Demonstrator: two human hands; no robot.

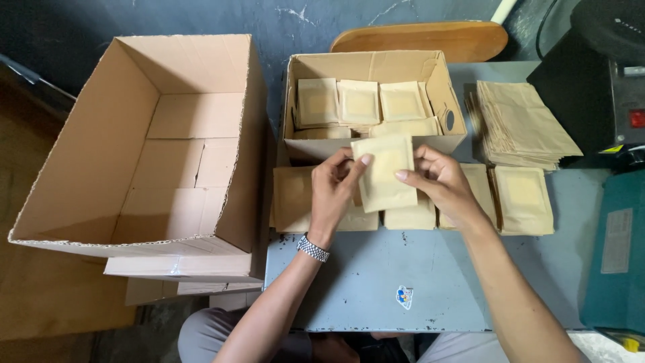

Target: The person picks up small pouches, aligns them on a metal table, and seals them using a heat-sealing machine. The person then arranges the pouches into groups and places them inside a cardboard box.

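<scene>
My left hand (pixel 334 191) and my right hand (pixel 440 181) together hold one small brown paper pouch (pixel 383 173) just above the grey table (pixel 376 275). The left thumb presses on its upper left edge and the right fingers grip its right side. Under the hands lies a row of similar pouches (pixel 524 199) flat on the table. Right behind them stands a small open cardboard box (pixel 443 84) filled with more pouches (pixel 359 103). A metal watch band (pixel 312 248) is on my left wrist.
A big empty cardboard box (pixel 101 148) stands open to the left of the table. A loose stack of flat brown pouches (pixel 521 124) lies at the right back. A black machine (pixel 598 81) and a teal device (pixel 615 255) stand at the right edge. A wooden board (pixel 430 37) lies behind the small box.
</scene>
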